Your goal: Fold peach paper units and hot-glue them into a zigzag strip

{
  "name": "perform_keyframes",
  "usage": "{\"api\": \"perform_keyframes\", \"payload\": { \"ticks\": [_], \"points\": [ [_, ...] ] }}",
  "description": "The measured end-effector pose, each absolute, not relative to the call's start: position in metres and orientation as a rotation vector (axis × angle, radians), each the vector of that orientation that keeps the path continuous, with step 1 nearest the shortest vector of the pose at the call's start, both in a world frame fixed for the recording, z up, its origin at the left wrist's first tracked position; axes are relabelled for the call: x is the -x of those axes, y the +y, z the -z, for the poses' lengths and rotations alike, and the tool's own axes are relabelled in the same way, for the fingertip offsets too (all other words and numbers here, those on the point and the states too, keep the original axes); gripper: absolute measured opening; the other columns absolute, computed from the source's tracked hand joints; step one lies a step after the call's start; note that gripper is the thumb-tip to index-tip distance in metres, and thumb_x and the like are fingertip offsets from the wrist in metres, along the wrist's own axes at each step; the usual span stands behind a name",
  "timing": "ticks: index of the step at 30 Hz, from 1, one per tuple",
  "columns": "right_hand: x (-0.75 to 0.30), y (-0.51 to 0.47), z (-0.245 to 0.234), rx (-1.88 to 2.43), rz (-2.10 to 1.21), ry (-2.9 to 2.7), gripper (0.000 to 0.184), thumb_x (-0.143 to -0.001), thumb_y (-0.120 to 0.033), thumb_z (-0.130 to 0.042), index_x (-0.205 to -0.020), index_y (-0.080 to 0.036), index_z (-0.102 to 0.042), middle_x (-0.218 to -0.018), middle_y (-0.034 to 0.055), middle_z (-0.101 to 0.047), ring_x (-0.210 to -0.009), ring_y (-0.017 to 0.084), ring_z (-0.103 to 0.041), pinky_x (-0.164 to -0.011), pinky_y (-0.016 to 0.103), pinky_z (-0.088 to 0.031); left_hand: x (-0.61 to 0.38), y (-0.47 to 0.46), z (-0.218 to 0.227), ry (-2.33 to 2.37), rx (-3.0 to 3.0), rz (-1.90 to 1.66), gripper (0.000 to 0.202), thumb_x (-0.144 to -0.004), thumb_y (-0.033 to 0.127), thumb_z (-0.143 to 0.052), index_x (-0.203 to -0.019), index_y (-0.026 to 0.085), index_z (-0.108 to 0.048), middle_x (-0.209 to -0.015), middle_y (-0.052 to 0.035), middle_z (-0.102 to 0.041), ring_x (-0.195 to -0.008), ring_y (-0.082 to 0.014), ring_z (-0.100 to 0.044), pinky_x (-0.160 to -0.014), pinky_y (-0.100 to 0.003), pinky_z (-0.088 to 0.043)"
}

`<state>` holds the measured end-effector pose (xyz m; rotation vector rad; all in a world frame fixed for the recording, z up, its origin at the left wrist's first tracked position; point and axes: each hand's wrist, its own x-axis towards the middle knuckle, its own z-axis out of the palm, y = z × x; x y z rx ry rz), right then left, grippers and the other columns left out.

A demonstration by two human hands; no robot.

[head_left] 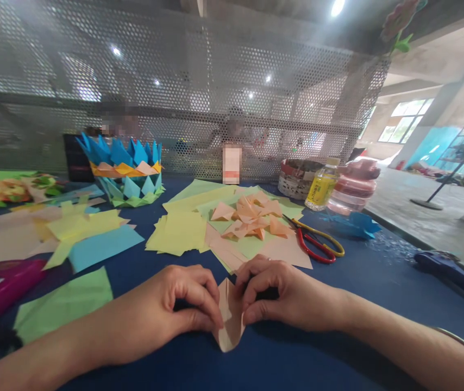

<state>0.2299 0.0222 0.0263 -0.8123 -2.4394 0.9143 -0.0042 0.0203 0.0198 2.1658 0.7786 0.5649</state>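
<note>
At the blue table (297,364), the left hand (162,309) and the right hand (291,296) are closed in pinches on opposite edges of a creased peach paper (229,320), held between them. Behind, a round container (295,183) is seen, its contents hidden; a yellow-labelled bottle (319,187) is placed beside it. Scissors (299,224) are laid beyond the right hand, beside folded peach pieces (254,209).

My peach sheet (229,338): smooth matt paper; scissor handles (301,243) right of it: glossy, plastic-looking; screen (236,60) behind it: perforated metal
</note>
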Motion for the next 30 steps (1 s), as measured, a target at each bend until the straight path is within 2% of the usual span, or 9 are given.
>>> {"api": "perform_keyframes", "payload": {
  "ticks": [5,13,20,27,30],
  "points": [
    [-0.222,0.014,-0.024,0.957,-0.773,-2.473,0.011,-0.084,-0.023,-0.072,-0.076,-0.016,-0.070,-0.091,0.0021,-0.067,-0.089,0.013,-0.061,-0.085,0.028,-0.047,0.001,0.018,-0.011,0.832,-2.137,-0.592,0.024,-0.085,0.010,-0.064,-0.081,0.031,-0.076,-0.081,0.0076,-0.066,-0.081,-0.0080,-0.064,-0.077,-0.017,-0.047],
    [-0.213,0.008,-0.019,1.118,-0.617,-2.428,0.009,-0.079,-0.012,-0.072,-0.072,-0.016,-0.068,-0.083,0.0018,-0.065,-0.081,0.015,-0.058,-0.077,0.027,-0.046,-0.005,0.011,-0.003,0.881,-2.246,-0.701,0.022,-0.087,0.012,-0.059,-0.072,0.025,-0.068,-0.074,0.0075,-0.061,-0.075,-0.0090,-0.059,-0.067,-0.020,-0.041],
    [-0.212,0.008,-0.014,1.128,-0.588,-2.435,0.011,-0.083,-0.017,-0.068,-0.073,-0.015,-0.067,-0.080,0.0038,-0.063,-0.080,0.017,-0.056,-0.078,0.031,-0.045,-0.007,0.011,0.003,0.847,-2.256,-0.794,0.021,-0.087,0.012,-0.058,-0.072,0.024,-0.065,-0.073,0.0068,-0.061,-0.075,-0.0098,-0.057,-0.067,-0.022,-0.039],
    [-0.211,0.005,-0.011,1.079,-0.464,-2.440,0.008,-0.079,-0.012,-0.067,-0.073,-0.015,-0.061,-0.078,0.0027,-0.061,-0.079,0.017,-0.054,-0.075,0.031,-0.043,-0.007,0.010,0.007,0.870,-2.326,-0.821,0.021,-0.090,0.016,-0.055,-0.070,0.022,-0.061,-0.071,0.0047,-0.059,-0.072,-0.0123,-0.056,-0.064,-0.023,-0.040],
    [-0.210,0.004,-0.012,1.095,-0.425,-2.467,0.009,-0.077,-0.010,-0.065,-0.073,-0.016,-0.059,-0.078,0.0016,-0.060,-0.076,0.016,-0.052,-0.073,0.031,-0.042,-0.006,0.008,0.007,0.944,-2.374,-0.822,0.013,-0.088,0.015,-0.055,-0.077,0.022,-0.057,-0.075,0.0043,-0.059,-0.073,-0.0133,-0.055,-0.066,-0.025,-0.042]
  ]
}}
